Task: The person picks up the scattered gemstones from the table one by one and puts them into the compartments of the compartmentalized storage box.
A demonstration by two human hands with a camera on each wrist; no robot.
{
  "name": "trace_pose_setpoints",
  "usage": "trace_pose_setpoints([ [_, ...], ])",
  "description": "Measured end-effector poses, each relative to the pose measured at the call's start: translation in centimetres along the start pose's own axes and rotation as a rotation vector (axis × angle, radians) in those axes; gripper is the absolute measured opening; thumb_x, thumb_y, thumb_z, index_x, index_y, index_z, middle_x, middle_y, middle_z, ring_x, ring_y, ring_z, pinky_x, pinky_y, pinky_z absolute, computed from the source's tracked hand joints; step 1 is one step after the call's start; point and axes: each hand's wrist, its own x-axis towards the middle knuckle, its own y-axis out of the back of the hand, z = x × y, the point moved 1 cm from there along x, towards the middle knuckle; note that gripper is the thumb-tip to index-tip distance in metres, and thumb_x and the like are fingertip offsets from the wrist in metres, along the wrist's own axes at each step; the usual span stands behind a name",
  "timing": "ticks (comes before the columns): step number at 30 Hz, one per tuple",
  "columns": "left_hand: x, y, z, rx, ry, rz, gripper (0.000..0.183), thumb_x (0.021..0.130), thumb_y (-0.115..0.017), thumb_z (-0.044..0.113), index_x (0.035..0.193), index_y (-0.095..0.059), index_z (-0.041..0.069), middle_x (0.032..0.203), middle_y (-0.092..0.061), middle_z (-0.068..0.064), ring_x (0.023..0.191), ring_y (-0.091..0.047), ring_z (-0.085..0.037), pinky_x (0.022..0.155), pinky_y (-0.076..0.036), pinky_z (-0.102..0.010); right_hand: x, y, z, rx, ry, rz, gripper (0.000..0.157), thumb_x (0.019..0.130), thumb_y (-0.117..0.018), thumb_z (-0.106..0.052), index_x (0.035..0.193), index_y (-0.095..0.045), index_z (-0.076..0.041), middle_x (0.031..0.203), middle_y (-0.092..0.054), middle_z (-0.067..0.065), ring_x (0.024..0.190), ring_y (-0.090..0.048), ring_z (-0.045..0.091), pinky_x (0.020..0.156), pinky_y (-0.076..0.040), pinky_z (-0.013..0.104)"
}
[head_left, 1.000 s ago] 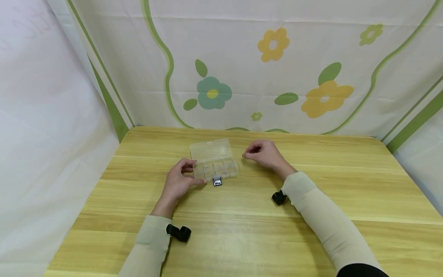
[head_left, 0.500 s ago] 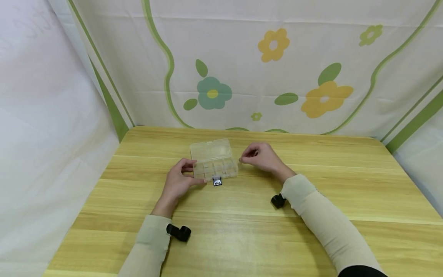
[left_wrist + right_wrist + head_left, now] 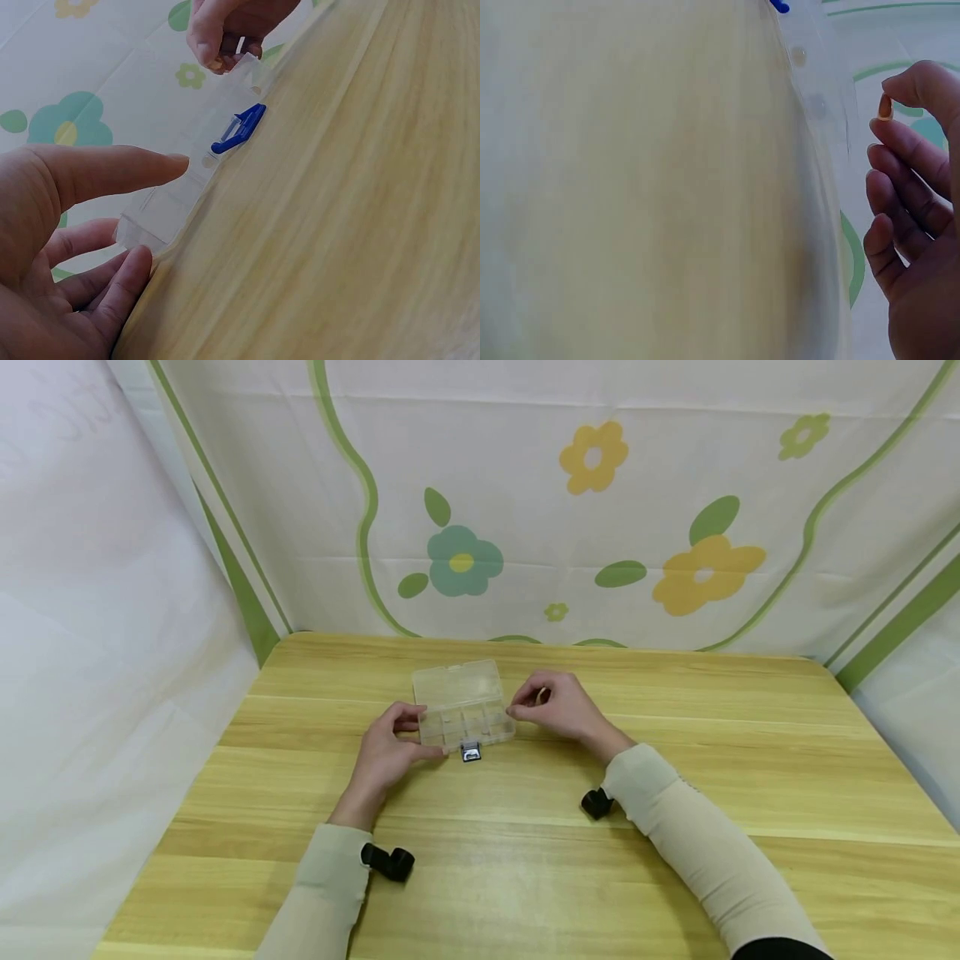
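Observation:
A clear pill box (image 3: 467, 717) lies on the table with its lid (image 3: 457, 683) raised behind its compartments. A blue latch (image 3: 240, 129) sticks out at its front edge. My left hand (image 3: 384, 752) holds the box's left end, thumb toward the front edge and fingers at the side and back. At the right end, my right hand (image 3: 561, 703) pinches a small amber, capsule-like piece (image 3: 886, 106) between thumb and index finger. Its other fingers are loosely curled. Small pale pieces (image 3: 799, 56) show through the box wall; their kind is unclear.
The wooden table (image 3: 495, 860) runs back to a white cloth (image 3: 525, 510) printed with flowers. Another white cloth (image 3: 112, 652) hangs at the left. A small black device (image 3: 388, 863) sits on each cuff.
My right hand has moved left and slightly nearer, from beside the box to its right end, still pinching the small piece. My left hand and the box have stayed put.

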Motion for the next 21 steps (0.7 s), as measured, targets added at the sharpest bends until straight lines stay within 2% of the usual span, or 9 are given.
trace_pose_setpoints([
  [7, -0.2, 0.1, 0.0, -0.008, 0.002, -0.005, 0.072, 0.073, -0.096, 0.008, 0.139, -0.067, 0.013, 0.137, -0.064, -0.015, 0.122, -0.061, -0.034, 0.108, -0.051, -0.049, -0.1, -0.6, -0.8, 0.022, 0.036, -0.005, 0.006, 0.09, -0.088, -0.022, 0.089, -0.082, -0.023, 0.091, -0.075, -0.001, 0.078, -0.061, 0.024, 0.068, -0.051, 0.029],
  [15, -0.2, 0.0, 0.1, -0.003, 0.006, -0.001, 0.072, 0.073, -0.096, 0.007, 0.139, -0.067, 0.013, 0.137, -0.063, -0.015, 0.123, -0.06, -0.034, 0.108, -0.05, -0.049, -0.2, -1.6, -1.9, 0.044, 0.103, -0.02, 0.008, 0.088, -0.088, -0.017, 0.088, -0.083, -0.023, 0.093, -0.076, -0.003, 0.085, -0.065, 0.021, 0.079, -0.054, 0.035],
  [21, -0.1, 0.0, 0.1, -0.005, 0.003, 0.005, 0.071, 0.073, -0.097, 0.007, 0.137, -0.068, 0.013, 0.135, -0.064, -0.015, 0.123, -0.06, -0.033, 0.109, -0.049, -0.049, 0.0, -2.4, -2.4, 0.045, 0.124, -0.034, 0.008, 0.087, -0.089, -0.017, 0.088, -0.083, -0.023, 0.092, -0.076, -0.004, 0.085, -0.064, 0.017, 0.079, -0.055, 0.032],
])
